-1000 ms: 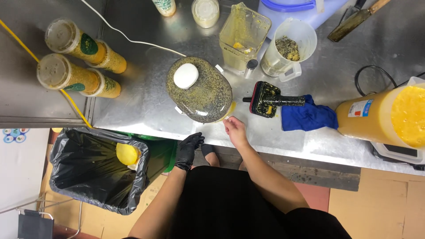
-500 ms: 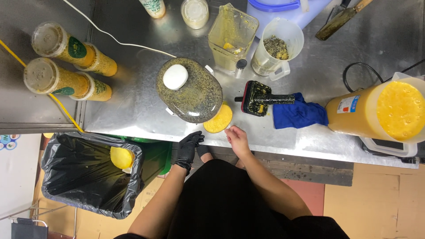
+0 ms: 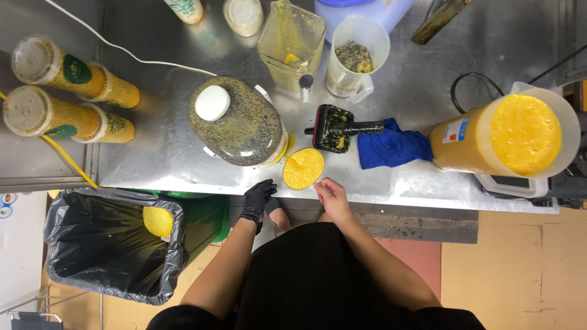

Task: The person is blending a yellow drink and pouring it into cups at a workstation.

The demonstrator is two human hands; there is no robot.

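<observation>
A yellow fruit half (image 3: 303, 168) lies cut side up at the front edge of the steel table (image 3: 183, 165). My right hand (image 3: 332, 197), bare, hovers just below and right of it, fingers loosely curled and holding nothing. My left hand (image 3: 256, 199), in a black glove, hangs below the table edge, fingers apart and holding nothing. A large jar of dark seeds with a white lid (image 3: 239, 120) stands just left of the fruit half. A black juicer tool (image 3: 338, 128) lies behind the fruit.
A blue cloth (image 3: 391, 146) and a big pitcher of orange juice (image 3: 505, 135) sit to the right. Two filled bottles (image 3: 67, 91) lie at left. A blender jug (image 3: 291, 40) and a cup of pulp (image 3: 356, 56) stand behind. A black-lined bin (image 3: 110, 244) holds a yellow peel (image 3: 158, 220).
A yellow fruit half has come into view at the table's front edge next to the seed jar. My right hand has drawn back from it. The camera has shifted slightly.
</observation>
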